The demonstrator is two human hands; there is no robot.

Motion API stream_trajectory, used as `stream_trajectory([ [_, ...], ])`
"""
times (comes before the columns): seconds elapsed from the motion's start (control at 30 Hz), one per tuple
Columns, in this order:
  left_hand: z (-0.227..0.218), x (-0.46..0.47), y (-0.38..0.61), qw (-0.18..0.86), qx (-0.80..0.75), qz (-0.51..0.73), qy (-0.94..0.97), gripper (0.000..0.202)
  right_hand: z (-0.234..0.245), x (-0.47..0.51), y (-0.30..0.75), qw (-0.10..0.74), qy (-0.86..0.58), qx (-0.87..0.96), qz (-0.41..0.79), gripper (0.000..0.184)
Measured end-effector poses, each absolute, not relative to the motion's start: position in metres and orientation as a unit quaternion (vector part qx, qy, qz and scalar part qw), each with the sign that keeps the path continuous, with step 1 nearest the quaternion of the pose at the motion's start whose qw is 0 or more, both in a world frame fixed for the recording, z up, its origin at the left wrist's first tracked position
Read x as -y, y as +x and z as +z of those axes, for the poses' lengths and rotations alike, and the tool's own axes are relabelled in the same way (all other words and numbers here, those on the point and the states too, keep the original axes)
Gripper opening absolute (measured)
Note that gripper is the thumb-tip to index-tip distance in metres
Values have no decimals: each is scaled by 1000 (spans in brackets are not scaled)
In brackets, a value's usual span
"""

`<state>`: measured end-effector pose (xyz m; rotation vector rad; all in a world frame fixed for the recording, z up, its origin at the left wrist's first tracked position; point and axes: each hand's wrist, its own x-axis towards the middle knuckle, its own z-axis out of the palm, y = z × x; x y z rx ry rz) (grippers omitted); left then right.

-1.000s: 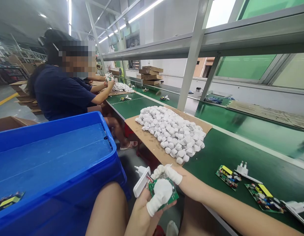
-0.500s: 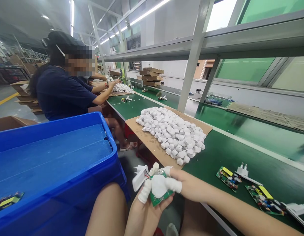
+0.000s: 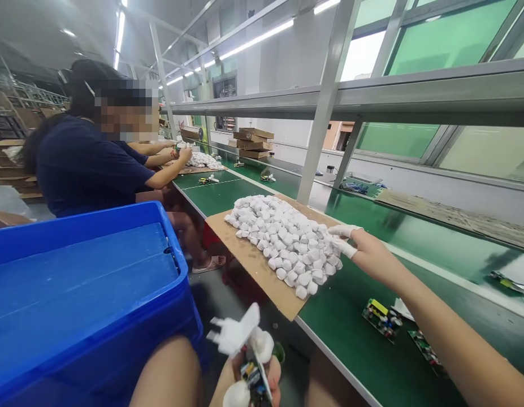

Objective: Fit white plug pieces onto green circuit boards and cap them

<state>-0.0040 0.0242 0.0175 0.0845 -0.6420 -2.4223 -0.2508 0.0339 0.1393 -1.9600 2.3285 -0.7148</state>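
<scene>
My left hand (image 3: 272, 376), low in the middle, grips a circuit board (image 3: 255, 376) tipped on edge, its components partly showing. A white plug piece (image 3: 234, 334) sticks out beside the board, somewhat blurred. White covers wrap the fingertips of both hands. My right hand (image 3: 355, 240) reaches out to the right edge of a heap of white lumps (image 3: 282, 237), fingers stretched and a little apart, touching or just over the lumps. Whether a lump lies between the fingertips is hard to see. Cardboard (image 3: 240, 257) lies under the heap.
A blue bin (image 3: 87, 316) stands at my left. On the green table (image 3: 338, 322) lie circuit boards (image 3: 381, 319) near my right forearm. A metal post (image 3: 321, 118) rises behind the heap. Further left a co-worker (image 3: 87, 158) sits at the same bench, with stacked cardboard boxes (image 3: 253, 141) beyond.
My right hand has left the board and moved up and right to the heap. My left hand keeps the board, now turned on edge, so its white patch is out of sight.
</scene>
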Motion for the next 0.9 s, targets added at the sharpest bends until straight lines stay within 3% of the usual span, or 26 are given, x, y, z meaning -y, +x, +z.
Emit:
stream_trajectory([
  [0.17, -18, -13, -4, 313, 126, -928, 158, 17, 120, -23, -241, -94, -689, -716, -57, 27],
  [0.27, -18, -8, -2, 334, 123, -912, 202, 25, 113, -23, -233, -167, -719, -674, 26, 22],
  [0.5, -5, -2, 17, 413, 155, -836, 326, 51, 117, -27, -245, -213, -729, -647, 60, 12],
  [0.6, -9, 5, 27, 442, 121, -835, 303, 59, 120, -27, -247, -215, -724, -653, 51, 6],
  [0.9, -5, 1, 22, 402, 158, -851, 297, 29, 117, -27, -248, -141, -729, -668, 41, 16],
])
